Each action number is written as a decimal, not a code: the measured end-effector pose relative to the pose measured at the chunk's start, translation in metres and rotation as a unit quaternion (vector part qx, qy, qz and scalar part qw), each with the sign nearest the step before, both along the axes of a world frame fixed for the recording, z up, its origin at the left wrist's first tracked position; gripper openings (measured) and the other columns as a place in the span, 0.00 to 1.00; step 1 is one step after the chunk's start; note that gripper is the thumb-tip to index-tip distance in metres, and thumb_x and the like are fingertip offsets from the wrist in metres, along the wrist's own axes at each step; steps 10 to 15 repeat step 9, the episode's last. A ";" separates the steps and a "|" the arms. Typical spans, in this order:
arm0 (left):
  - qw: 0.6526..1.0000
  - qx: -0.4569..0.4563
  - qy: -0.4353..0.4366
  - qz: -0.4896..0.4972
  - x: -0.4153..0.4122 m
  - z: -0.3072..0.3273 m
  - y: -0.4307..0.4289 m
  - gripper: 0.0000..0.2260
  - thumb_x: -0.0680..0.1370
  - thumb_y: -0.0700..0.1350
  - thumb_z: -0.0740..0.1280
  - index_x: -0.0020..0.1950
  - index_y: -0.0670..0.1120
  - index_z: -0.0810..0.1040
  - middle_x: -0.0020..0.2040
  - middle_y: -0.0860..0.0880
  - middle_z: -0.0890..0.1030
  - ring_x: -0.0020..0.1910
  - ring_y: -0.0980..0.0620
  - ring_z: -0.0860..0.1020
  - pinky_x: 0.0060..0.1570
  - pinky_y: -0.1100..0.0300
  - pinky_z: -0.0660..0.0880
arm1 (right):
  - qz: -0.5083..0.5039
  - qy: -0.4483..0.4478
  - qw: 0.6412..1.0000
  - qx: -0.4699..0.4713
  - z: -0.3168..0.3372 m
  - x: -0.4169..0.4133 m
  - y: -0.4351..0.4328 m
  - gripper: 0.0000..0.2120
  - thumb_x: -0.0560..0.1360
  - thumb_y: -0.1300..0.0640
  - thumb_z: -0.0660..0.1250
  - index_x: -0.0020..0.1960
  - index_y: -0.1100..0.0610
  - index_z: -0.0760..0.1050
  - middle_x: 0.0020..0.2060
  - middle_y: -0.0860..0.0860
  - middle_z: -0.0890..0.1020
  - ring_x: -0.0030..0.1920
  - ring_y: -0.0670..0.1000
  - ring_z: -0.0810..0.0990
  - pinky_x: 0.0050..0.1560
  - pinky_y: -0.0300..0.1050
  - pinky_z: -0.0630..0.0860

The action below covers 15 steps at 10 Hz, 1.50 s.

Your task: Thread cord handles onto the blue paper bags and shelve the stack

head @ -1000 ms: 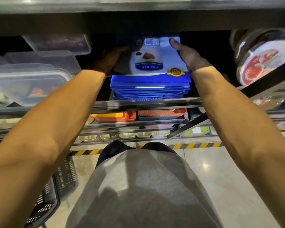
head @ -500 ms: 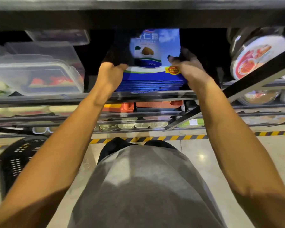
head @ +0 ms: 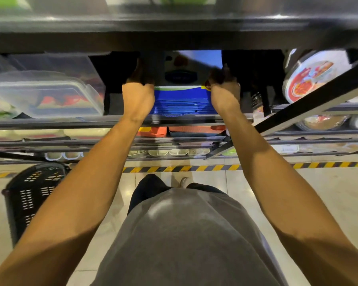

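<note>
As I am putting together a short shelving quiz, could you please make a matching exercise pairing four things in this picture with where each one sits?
Things
1. stack of blue paper bags
2. clear plastic containers
3. black basket
4. round tubs with red print

Places
A. on the floor, lower left
B. on the shelf, out past the right hand
C. on the shelf, held between the left hand and the right hand
D. on the shelf, out past the left hand

Pairs: 1-C, 2-D, 3-A, 4-B

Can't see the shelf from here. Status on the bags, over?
The left hand and right hand grip the bag stack. Stack on the shelf, between clear box and round packs. Nothing blocking.
</note>
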<state>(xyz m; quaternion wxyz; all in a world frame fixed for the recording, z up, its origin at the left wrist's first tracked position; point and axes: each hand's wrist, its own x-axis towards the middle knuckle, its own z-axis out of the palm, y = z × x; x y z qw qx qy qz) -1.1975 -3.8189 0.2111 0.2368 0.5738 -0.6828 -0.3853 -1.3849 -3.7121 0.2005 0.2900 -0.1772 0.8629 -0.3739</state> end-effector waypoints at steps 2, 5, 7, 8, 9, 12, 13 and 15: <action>0.997 0.022 0.016 0.073 -0.004 -0.012 0.006 0.09 0.82 0.42 0.67 0.45 0.38 0.72 0.44 0.44 0.76 0.39 0.54 0.74 0.27 0.72 0.66 | -0.018 0.007 1.000 0.002 -0.001 0.007 0.003 0.20 0.83 0.48 0.67 0.70 0.57 0.74 0.60 0.55 0.81 0.59 0.51 0.81 0.62 0.49 0.79; 1.000 -0.010 -0.014 0.004 -0.005 0.001 0.002 0.13 0.80 0.39 0.64 0.65 0.40 0.79 0.57 0.41 0.82 0.51 0.46 0.80 0.37 0.70 0.69 | -0.020 0.023 0.999 -0.026 0.005 0.002 -0.003 0.17 0.83 0.47 0.66 0.68 0.53 0.77 0.60 0.53 0.84 0.61 0.54 0.82 0.62 0.47 0.75; 0.996 -0.010 -0.089 0.004 0.009 0.024 0.012 0.07 0.81 0.47 0.66 0.50 0.44 0.76 0.44 0.48 0.76 0.44 0.50 0.76 0.32 0.63 0.64 | 0.012 0.056 0.998 0.002 0.030 0.005 0.015 0.26 0.82 0.32 0.56 0.69 0.48 0.73 0.51 0.50 0.79 0.54 0.56 0.80 0.58 0.53 0.77; 0.993 -0.079 -0.086 -0.010 0.024 0.032 0.016 0.12 0.82 0.50 0.65 0.51 0.41 0.78 0.49 0.42 0.80 0.50 0.43 0.79 0.43 0.56 0.71 | 0.025 0.088 0.995 -0.043 0.043 0.011 0.040 0.29 0.82 0.33 0.57 0.75 0.50 0.69 0.57 0.49 0.77 0.57 0.53 0.77 0.61 0.53 0.76; 0.990 -0.123 0.014 -0.069 0.068 0.013 0.053 0.17 0.82 0.48 0.65 0.70 0.47 0.75 0.66 0.46 0.77 0.65 0.46 0.77 0.65 0.48 0.74 | 0.038 0.186 0.978 -0.086 0.028 0.025 0.090 0.31 0.81 0.33 0.59 0.74 0.55 0.70 0.66 0.54 0.79 0.66 0.55 0.78 0.65 0.55 0.77; 0.990 -0.123 0.014 -0.069 0.068 0.013 0.053 0.17 0.82 0.48 0.65 0.70 0.47 0.75 0.66 0.46 0.77 0.65 0.46 0.77 0.65 0.48 0.74 | 0.038 0.186 0.978 -0.086 0.028 0.025 0.090 0.31 0.81 0.33 0.59 0.74 0.55 0.70 0.66 0.54 0.79 0.66 0.55 0.78 0.65 0.55 0.77; 0.990 -0.123 0.014 -0.069 0.068 0.013 0.053 0.17 0.82 0.48 0.65 0.70 0.47 0.75 0.66 0.46 0.77 0.65 0.46 0.77 0.65 0.48 0.74 | 0.038 0.186 0.978 -0.086 0.028 0.025 0.090 0.31 0.81 0.33 0.59 0.74 0.55 0.70 0.66 0.54 0.79 0.66 0.55 0.78 0.65 0.55 0.77; 0.990 -0.123 0.014 -0.069 0.068 0.013 0.053 0.17 0.82 0.48 0.65 0.70 0.47 0.75 0.66 0.46 0.77 0.65 0.46 0.77 0.65 0.48 0.74 | 0.038 0.186 0.978 -0.086 0.028 0.025 0.090 0.31 0.81 0.33 0.59 0.74 0.55 0.70 0.66 0.54 0.79 0.66 0.55 0.78 0.65 0.55 0.77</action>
